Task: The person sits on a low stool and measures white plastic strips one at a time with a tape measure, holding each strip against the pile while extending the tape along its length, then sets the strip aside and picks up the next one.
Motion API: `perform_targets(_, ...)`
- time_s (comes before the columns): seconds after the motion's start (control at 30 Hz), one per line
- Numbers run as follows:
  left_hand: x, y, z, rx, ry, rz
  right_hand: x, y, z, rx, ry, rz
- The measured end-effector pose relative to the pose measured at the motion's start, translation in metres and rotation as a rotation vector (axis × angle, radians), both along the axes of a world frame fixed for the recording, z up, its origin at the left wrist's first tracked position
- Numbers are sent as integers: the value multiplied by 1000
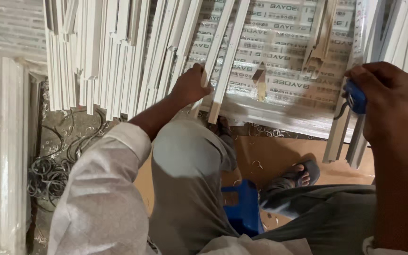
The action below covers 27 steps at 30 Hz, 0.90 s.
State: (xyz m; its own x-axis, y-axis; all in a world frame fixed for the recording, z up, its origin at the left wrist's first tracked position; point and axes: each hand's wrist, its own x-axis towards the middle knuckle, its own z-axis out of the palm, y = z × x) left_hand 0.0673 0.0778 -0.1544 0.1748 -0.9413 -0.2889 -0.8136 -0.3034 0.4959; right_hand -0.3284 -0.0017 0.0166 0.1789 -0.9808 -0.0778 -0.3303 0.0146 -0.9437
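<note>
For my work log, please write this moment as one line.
left hand: grips white strip | right hand: holds blue tape measure | seated on blue stool | white strips stacked around

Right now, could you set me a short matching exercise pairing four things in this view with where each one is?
Things:
1. left hand
2. right hand
3. blue stool
4. coiled black strips

Places:
A. on the floor at the far left, beside the white profiles
B. closed around a blue tool at the right
C. gripping a thin white strip near the middle
D. low down between the person's legs

Pairs: 1-C, 2-B, 3-D, 4-A
</note>
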Motion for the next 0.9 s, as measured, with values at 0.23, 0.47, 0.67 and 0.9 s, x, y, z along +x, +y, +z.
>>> perform_targets(0.23, 2, 41, 18, -327, 55, 207, -6, -5, -18, -11, -57, -6)
perform_targets(0.47, 36, 66, 51, -518, -188, 180, -18, -13, -42, -13, -163, 41)
perform_targets(0.67, 53, 67, 61, -678, -270, 199, -14, -16, -43, 22, -134, 8)
perform_targets(0.9, 29, 58, 23, -652, 102, 261, -7, -4, -29, -35, -51, 40)
